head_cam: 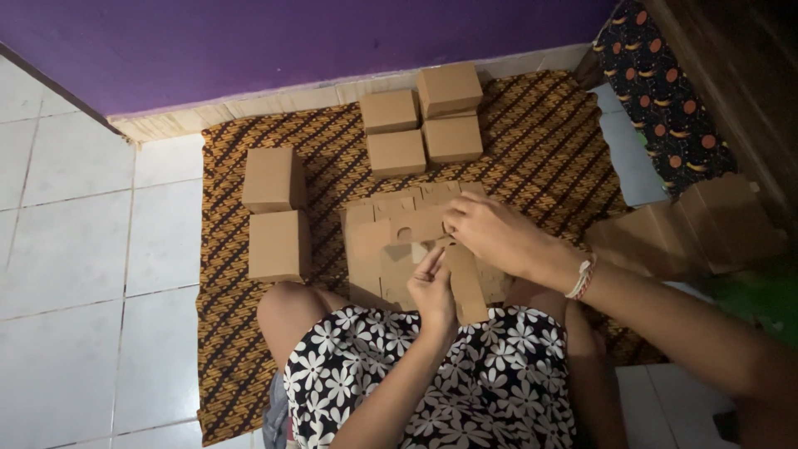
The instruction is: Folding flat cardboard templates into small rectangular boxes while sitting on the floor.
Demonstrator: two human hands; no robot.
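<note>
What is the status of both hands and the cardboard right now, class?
Left hand and right hand both grip the flat brown die-cut cardboard box blank. Six folded brown cardboard boxes behind on patterned mat. Nothing between them.

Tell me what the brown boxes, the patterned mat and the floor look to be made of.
Brown boxes: likely cardboard, matte tan, with sharp folded edges; the flat sheet under both hands looks the same. Patterned mat: apparently woven or printed cloth, brown and orange, lying slightly rumpled. Floor: seemingly glazed ceramic tile, pale, with grout lines and a faint sheen.
</note>
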